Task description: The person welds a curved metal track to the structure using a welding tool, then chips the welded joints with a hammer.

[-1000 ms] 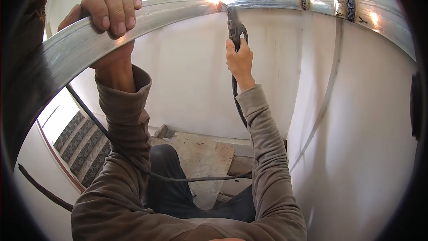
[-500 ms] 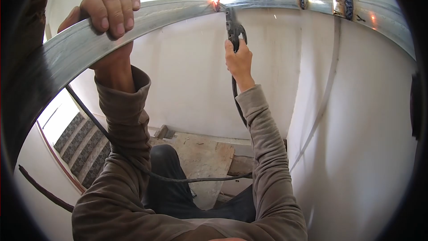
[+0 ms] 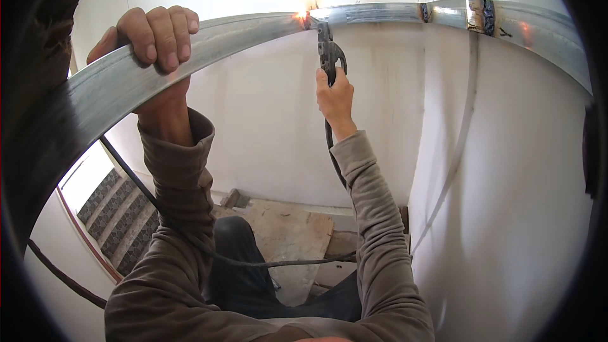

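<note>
My left hand (image 3: 158,41) is wrapped over a long metal beam (image 3: 234,35) at the upper left, fingers over its near face. In my right hand (image 3: 335,98) is a black welding electrode holder (image 3: 328,50), held upright below the beam. A small orange glow (image 3: 305,20) burns at the joint just above the holder's tip, where the beam meets its right-hand length. Dark weld marks (image 3: 488,18) show on the beam further right. The electrode itself is hard to make out.
A black cable (image 3: 272,263) crosses in front of my body. Stairs (image 3: 120,215) lie at the lower left. A wooden board (image 3: 285,228) is below, beyond my knees. White walls (image 3: 506,171) stand ahead and at the right.
The view has tilted up slightly, so the beam and both hands sit lower in the picture. The bright flash at the joint has shrunk to a smaller orange glow. Both holds are unchanged.
</note>
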### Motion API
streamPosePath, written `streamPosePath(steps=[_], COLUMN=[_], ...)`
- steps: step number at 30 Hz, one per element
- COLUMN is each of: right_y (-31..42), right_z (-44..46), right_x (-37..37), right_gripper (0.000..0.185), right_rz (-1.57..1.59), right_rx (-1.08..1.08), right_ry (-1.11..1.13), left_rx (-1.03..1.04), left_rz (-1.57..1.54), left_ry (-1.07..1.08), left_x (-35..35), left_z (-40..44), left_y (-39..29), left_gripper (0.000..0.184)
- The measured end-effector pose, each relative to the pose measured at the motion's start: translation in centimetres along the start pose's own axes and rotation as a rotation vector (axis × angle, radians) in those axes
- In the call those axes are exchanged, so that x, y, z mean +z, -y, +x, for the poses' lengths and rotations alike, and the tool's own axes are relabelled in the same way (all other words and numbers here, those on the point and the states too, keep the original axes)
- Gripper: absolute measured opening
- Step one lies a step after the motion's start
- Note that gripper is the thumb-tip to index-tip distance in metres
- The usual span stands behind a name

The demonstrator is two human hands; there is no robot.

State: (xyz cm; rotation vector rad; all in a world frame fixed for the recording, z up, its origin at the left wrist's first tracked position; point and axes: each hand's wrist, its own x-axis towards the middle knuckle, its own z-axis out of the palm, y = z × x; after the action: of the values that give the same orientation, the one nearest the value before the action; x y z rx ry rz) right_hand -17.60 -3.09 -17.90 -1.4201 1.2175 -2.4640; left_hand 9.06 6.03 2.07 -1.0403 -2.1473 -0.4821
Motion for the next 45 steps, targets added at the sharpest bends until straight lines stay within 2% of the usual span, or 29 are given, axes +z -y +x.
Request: streamPosePath(steps=[9,11,12,13,16,17,18,26,29,33,39,45], right_y=[-0.6,-1.3,-0.9,-0.5,1.3,0.4,0.5,-0.2,0.9,-0.3,0.5,1.0], right_z=[0.0,0.0,-0.1,-0.2,-0.6,-0.2,-0.3,-0.8,-1.6,-1.4,-1.4,-1.0], right_x=[0.2,0.2,0.1,0.0,-0.4,-0.3,-0.1,-0.8,-1.4,-1.7,-1.4,-0.9], right_gripper=[0.024,0.024,0.024,0.025,0.032,0.028,0.026,0.026,0.027,0.025,0.028,0.03], right_rz=[-0.016,-0.052,-0.057,-0.061,-0.035,-0.017,-0.013,0.131,0.105,0.084,-0.032,-0.059], right_rx=[-0.021,-0.286,-0.292,-0.297,0.072,0.052,0.008,-0.105,-0.06,-0.021,-0.115,-0.052], right_ry=[0.007,-0.058,-0.056,-0.054,0.059,0.068,0.017,-0.042,-0.023,-0.003,-0.034,-0.023], left_rx=[0.021,0.048,0.063,-0.007,0.021,0.04,-0.004,-0.035,0.046,-0.007,-0.049,-0.059], left_rz=[0.037,0.06,0.072,0.022,0.004,0.032,-0.011,-0.022,0.009,-0.018,-0.017,-0.031], left_ry=[0.006,0.04,0.057,0.075,0.039,-0.036,-0.061,-0.039,0.026,0.037,0.06,0.078], left_x=[0.2,-0.1,-0.5,-1.2,-0.4,0.6,0.7,0.2,-0.5,-0.6,-0.7,-1.1], left_z=[0.0,0.0,0.0,-0.1,0.2,0.1,0.0,-0.1,-0.3,-0.3,-0.1,-0.5], left_y=[-0.2,-0.3,-0.3,-0.6,-0.1,0.0,-0.3,-0.8,-1.3,-0.9,-0.4,0.0], left_gripper=[0.051,0.053,0.055,0.054,0.052,0.046,0.047,0.048,0.048,0.048,0.052,0.053])
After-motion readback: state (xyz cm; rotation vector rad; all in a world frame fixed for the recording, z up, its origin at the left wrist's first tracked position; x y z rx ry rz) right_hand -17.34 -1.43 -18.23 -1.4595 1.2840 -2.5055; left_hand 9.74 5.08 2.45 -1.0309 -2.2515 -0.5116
